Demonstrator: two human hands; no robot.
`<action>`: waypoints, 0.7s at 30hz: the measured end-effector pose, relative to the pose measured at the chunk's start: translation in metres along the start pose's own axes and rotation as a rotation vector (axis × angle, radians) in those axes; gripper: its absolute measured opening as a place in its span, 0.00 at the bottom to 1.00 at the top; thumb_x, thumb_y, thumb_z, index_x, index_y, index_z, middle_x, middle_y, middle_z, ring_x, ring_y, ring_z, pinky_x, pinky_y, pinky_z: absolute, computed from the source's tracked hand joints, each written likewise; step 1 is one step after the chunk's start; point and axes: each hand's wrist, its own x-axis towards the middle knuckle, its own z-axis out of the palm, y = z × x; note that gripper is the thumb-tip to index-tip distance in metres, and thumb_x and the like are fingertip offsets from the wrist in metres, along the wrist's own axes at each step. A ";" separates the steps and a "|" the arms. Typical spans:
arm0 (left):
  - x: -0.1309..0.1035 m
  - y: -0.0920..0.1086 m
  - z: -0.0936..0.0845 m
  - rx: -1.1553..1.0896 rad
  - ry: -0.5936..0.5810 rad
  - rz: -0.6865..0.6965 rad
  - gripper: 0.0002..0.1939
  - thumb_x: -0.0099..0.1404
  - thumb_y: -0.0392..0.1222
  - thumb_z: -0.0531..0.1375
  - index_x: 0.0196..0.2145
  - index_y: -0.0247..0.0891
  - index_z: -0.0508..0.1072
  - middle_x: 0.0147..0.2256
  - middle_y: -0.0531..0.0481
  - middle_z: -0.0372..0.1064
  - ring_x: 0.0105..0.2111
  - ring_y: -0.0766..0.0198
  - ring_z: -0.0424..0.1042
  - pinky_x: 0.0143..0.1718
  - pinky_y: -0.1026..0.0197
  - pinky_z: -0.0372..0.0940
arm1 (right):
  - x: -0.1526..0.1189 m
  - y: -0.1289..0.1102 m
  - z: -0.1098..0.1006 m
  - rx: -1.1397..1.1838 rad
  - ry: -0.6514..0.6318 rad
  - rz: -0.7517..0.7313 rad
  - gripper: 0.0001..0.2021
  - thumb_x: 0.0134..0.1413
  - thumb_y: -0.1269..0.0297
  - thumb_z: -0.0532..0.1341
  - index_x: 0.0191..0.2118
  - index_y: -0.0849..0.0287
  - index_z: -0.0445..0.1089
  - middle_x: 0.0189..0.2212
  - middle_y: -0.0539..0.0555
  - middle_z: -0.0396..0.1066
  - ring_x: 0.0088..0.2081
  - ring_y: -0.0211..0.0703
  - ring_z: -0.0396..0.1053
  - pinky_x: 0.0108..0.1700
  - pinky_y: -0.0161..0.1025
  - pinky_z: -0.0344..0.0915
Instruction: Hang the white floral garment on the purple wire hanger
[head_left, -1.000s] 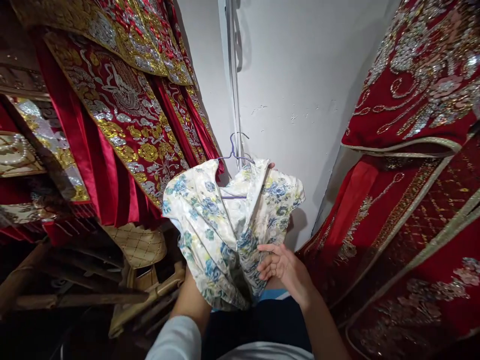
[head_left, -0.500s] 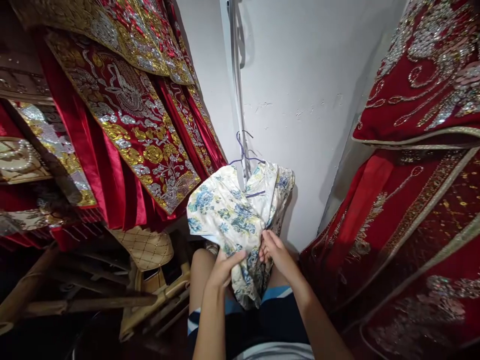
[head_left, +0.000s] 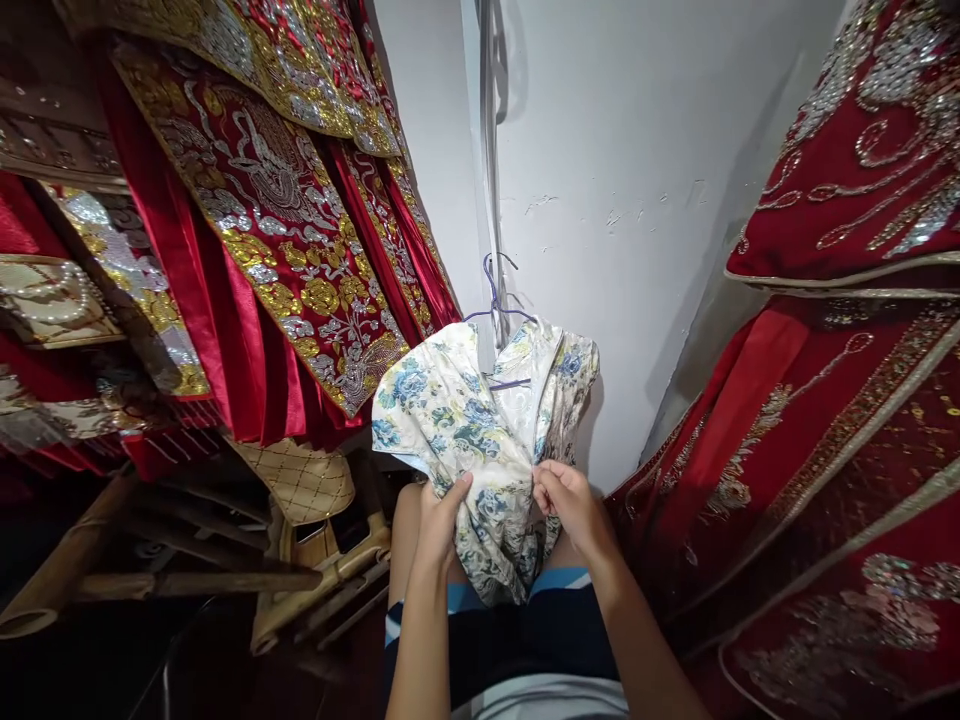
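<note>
A white garment with blue and yellow flowers (head_left: 472,415) hangs on a thin purple hanger (head_left: 493,300) in front of the wall. My left hand (head_left: 442,520) grips the garment's left side, with its thumb on top and its other fingers hidden behind the cloth. On the right, my right hand (head_left: 566,500) is closed, pinching the garment's front edge near the bottom of the neckline. The lower part of the cloth is gathered above my lap.
Red embroidered garments (head_left: 300,250) hang on the left, and beaded red ones (head_left: 787,400) on the right. A bamboo frame (head_left: 202,582) stands at lower left. A pale vertical pole (head_left: 484,150) runs down the white wall (head_left: 622,120).
My left hand has moved up along the garment, and my right hand slightly right. The cloth between them is spread flatter. The whole view has shifted slightly.
</note>
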 end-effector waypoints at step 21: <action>-0.021 -0.051 0.045 0.445 -0.234 0.501 0.08 0.69 0.44 0.55 0.33 0.41 0.69 0.31 0.49 0.68 0.34 0.58 0.70 0.38 0.59 0.63 | 0.013 -0.016 0.013 0.018 -0.087 0.005 0.19 0.46 0.48 0.68 0.21 0.59 0.69 0.13 0.45 0.60 0.17 0.34 0.54 0.23 0.35 0.51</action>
